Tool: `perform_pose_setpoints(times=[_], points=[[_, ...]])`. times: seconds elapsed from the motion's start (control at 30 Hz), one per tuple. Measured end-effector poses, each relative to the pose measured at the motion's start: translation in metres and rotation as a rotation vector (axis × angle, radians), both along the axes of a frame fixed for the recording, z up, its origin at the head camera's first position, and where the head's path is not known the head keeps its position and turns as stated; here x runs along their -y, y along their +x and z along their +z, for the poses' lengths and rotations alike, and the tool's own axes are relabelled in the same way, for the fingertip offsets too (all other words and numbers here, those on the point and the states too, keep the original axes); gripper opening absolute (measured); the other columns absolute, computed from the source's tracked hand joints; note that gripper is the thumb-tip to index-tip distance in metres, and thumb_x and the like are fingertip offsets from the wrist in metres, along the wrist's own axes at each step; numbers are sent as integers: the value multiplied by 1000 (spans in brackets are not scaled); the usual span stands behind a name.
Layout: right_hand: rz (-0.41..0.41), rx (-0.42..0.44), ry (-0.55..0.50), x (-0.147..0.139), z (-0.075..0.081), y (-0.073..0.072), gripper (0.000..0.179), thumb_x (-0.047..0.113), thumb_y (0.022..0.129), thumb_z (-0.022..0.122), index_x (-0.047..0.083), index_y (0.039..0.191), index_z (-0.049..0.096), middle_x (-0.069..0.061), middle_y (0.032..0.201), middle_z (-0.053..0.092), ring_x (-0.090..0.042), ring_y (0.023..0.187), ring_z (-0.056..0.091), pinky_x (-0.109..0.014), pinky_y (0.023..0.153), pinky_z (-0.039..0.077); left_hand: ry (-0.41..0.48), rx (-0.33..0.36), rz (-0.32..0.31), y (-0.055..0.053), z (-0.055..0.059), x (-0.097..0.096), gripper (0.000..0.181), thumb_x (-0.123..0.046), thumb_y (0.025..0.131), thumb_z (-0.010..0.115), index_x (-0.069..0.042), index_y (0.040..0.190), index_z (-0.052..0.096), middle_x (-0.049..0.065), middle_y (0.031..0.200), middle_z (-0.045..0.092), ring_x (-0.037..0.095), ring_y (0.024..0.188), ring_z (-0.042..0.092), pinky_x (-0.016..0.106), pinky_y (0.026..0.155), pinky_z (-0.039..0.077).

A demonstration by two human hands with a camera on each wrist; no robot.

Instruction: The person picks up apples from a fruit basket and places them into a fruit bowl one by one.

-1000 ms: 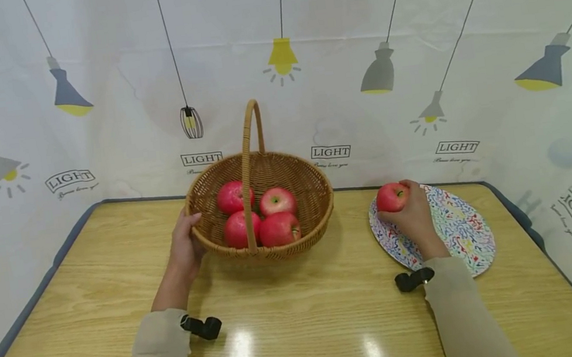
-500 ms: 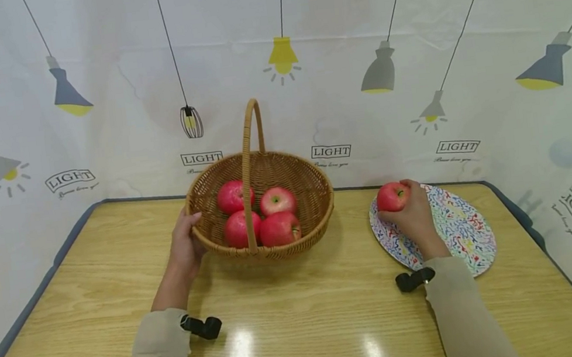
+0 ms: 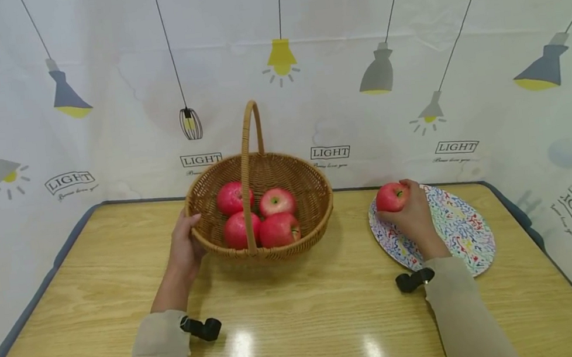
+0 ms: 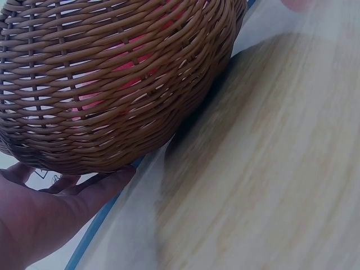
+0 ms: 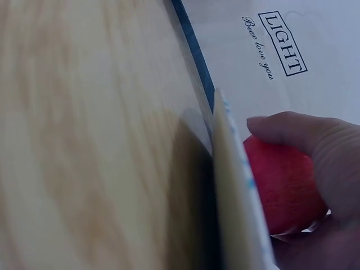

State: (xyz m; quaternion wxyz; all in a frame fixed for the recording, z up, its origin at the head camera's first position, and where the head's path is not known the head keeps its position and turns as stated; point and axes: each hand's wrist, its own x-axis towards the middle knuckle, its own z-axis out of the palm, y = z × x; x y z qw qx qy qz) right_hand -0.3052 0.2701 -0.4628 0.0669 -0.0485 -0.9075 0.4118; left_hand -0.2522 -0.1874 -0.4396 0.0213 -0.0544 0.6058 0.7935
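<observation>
A brown wicker basket [image 3: 317, 222] with a tall handle stands left of centre and holds several red apples [image 3: 279, 229]. My left hand [image 3: 185, 240] grips its left side in the head view, thumb over the rim. Fingers [image 4: 107, 185] of that hand lie along the lower side of the weave in the left wrist view. At the right, my right hand [image 3: 415, 214] holds another red apple [image 3: 390, 197] over the left part of a round board [image 3: 464, 235] with multicoloured squiggles. The right wrist view shows this apple [image 5: 284, 185] beside the board's edge, the thumb on it.
The wooden table [image 3: 301, 312] extends in front of the basket and the board. A white cloth backdrop [image 3: 331, 108] printed with lamps rises behind and at both sides. A black wrist camera [image 3: 202, 327] sits on the left sleeve, and another camera [image 3: 414, 279] on the right.
</observation>
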Motion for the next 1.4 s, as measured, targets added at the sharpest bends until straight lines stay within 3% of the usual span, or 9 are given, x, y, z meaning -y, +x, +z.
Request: perform_pose_setpoints(times=[0.27,0.7,1.4], points=[[15,-22,-3,-1,3,2,100,25,83,81,5,158,18,-26,153,33,-42,136,39,-60,112,39,-24,6,-12,1,-2,1,69,-31,99,33,-28,164,10,14,168,17,36,153,24,54,124,20],[37,-56,-9,3,23,9,98,27,83,81,8,158,22,-27,156,30,-44,138,37,-61,107,45,-23,7,-10,0,-2,1,70,-30,98,33,-28,164,8,13,169,17,35,153,24,53,124,20],[125,-203,41,24,60,23,90,26,83,83,6,154,32,-23,157,33,-43,146,31,-65,113,35,11,-9,-16,2,1,0,69,-29,99,31,-27,164,9,14,168,17,35,152,26,52,124,20]])
